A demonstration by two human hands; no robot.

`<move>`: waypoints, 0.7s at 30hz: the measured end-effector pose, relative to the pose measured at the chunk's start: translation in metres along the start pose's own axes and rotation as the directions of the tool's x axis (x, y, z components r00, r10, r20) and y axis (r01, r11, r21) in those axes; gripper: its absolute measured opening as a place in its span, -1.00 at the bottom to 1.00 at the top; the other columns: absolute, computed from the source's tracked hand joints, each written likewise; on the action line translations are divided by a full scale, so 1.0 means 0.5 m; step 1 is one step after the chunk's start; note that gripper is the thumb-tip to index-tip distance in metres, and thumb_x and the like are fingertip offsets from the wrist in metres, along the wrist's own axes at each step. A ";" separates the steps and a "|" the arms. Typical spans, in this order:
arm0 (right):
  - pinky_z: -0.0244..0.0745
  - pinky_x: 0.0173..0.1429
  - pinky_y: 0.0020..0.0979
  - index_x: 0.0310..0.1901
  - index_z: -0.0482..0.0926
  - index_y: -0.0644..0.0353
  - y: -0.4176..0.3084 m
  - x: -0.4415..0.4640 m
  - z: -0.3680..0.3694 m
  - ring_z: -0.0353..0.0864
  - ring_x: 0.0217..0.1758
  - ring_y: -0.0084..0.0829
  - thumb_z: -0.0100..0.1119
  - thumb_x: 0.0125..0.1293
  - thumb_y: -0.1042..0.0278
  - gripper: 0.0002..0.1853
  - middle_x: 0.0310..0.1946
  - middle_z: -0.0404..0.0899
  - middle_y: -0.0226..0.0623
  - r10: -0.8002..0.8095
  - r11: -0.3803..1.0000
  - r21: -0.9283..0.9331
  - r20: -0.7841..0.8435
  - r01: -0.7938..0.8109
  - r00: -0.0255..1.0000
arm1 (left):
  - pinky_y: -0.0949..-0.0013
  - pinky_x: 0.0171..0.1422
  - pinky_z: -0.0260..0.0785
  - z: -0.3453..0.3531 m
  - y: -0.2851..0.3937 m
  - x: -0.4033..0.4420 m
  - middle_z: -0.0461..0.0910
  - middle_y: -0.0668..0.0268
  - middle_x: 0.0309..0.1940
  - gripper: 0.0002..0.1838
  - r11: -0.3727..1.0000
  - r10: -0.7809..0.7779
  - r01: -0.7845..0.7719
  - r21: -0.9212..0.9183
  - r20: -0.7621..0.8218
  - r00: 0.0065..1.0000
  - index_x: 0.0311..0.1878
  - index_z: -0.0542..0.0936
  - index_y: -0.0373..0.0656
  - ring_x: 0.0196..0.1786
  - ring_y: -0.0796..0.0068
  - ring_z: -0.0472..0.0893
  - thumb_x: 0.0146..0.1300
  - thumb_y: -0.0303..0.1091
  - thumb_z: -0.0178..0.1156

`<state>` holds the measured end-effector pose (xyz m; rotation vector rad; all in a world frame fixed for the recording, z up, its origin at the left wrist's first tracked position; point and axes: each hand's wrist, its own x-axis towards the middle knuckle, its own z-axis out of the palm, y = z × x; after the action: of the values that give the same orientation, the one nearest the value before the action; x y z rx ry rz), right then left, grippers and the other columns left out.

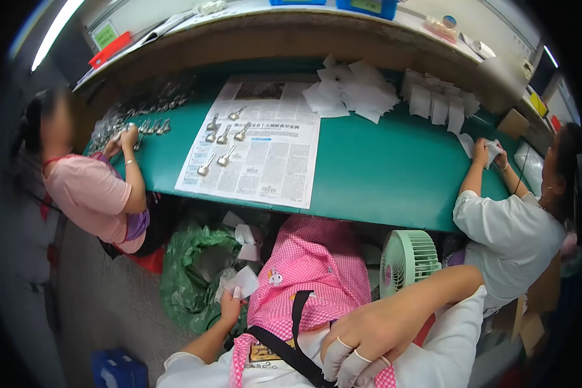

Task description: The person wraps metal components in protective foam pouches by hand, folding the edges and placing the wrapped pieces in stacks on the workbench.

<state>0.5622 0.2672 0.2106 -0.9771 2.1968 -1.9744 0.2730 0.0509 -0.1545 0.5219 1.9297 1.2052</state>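
Low at the left of my lap, my left hand (229,305) pinches a small white paper sheet (244,282) over a green plastic bag (186,291). More crumpled white paper (246,239) lies at that bag's rim. Close to my chest, my right hand (363,333) has its fingers bent downward, with white covers on several of them. The tips and anything between them are hidden. A pink checked apron (320,258) with a black strap (284,349) covers my front. On the table, several shiny metal pieces with stems (224,155) lie on a newspaper (265,171).
The green table (381,168) holds piles of white paper (352,90) and metal pieces (152,126). A person (97,181) works at the left, another (511,216) at the right with white paper. A green fan (404,262) and a blue crate (118,370) stand lower down.
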 end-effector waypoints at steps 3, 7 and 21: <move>0.43 0.03 -0.10 -0.15 0.56 0.24 0.006 0.010 0.009 0.52 -0.04 -0.07 0.24 0.21 0.32 -0.77 -0.07 0.53 -0.08 -0.043 0.999 0.010 -0.065 0.043 0.997 | 0.46 -0.49 0.41 -0.038 -0.104 -0.016 0.55 0.23 -0.41 -0.79 0.994 -0.103 0.103 0.031 0.011 0.995 -0.09 0.43 -0.32 -0.52 0.47 0.59 0.36 -0.36 0.05; 0.43 0.06 -0.10 -0.11 0.54 0.25 0.015 0.016 0.029 0.51 0.00 -0.02 0.24 0.18 0.35 -0.73 -0.04 0.52 -0.07 -0.082 0.996 0.018 -0.061 0.083 0.995 | 0.29 -0.37 0.50 -0.085 -0.266 -0.002 0.58 0.05 -0.33 -0.65 0.901 -0.106 -0.037 0.432 0.302 0.947 -0.06 0.42 -0.39 -0.34 0.29 0.65 0.21 -0.33 0.19; 0.45 0.06 -0.16 -0.06 0.51 0.19 0.003 0.002 0.055 0.52 0.01 -0.10 0.01 0.27 0.41 -0.78 0.03 0.50 -0.07 -0.200 0.924 -0.337 -0.026 0.180 0.979 | 0.18 -0.14 0.50 0.022 -0.117 -0.058 0.62 0.02 -0.14 -0.60 0.862 -0.502 0.465 0.199 0.454 0.736 -0.06 0.52 -0.37 -0.18 0.20 0.65 0.14 -0.24 0.22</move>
<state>0.5722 0.2423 0.2043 -1.2267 2.6224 -1.7519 0.3030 0.0098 -0.1971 0.2899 1.5264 0.5855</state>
